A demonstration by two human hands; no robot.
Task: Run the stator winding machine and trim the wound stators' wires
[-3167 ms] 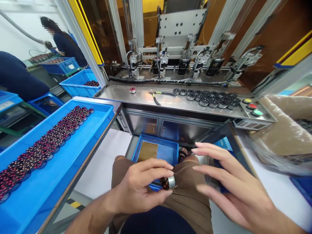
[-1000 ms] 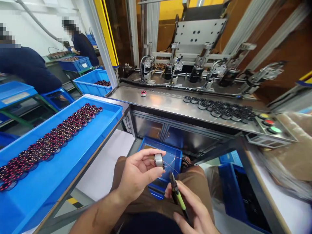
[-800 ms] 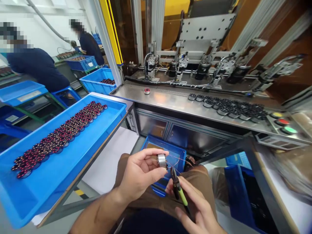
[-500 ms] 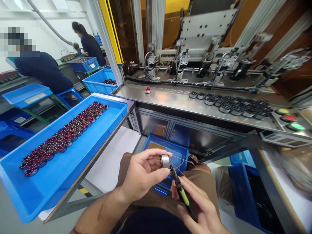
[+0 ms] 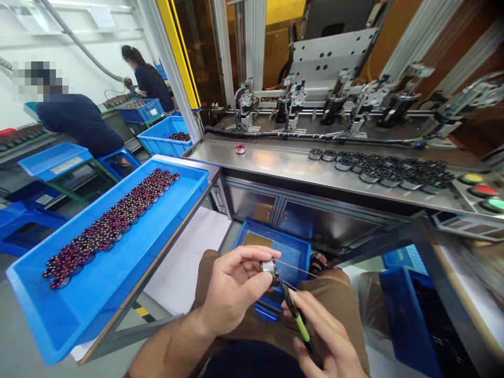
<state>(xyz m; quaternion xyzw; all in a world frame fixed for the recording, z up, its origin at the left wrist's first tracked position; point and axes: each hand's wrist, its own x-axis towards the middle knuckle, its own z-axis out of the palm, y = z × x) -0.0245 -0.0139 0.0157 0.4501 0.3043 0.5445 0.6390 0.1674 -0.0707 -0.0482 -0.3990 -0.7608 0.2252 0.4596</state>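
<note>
My left hand (image 5: 232, 296) pinches a small round motor stator (image 5: 269, 269) between thumb and fingers, its silver rim facing up. Thin copper wires (image 5: 297, 266) trail from the stator toward the right. My right hand (image 5: 331, 331) is closed around cutting pliers (image 5: 302, 326) with black and green handles. The dark jaws point up at the stator's lower right side, close to the wires. Whether the jaws touch a wire I cannot tell. Both hands are above my lap.
Left, a long blue tray (image 5: 118, 273) holds many red-and-black stators (image 5: 114, 223). Ahead, a metal ledge (image 5: 275, 158) carries dark stators (image 5: 389, 169) and one red stator (image 5: 240, 149). Push buttons (image 5: 483, 190) sit at right. A blue bin (image 5: 305, 252) stands below. Two people sit far left.
The view has shifted slightly, so most things appear lower and farther right. The stator is tilted a little more in my left hand. Both hands keep their holds.
</note>
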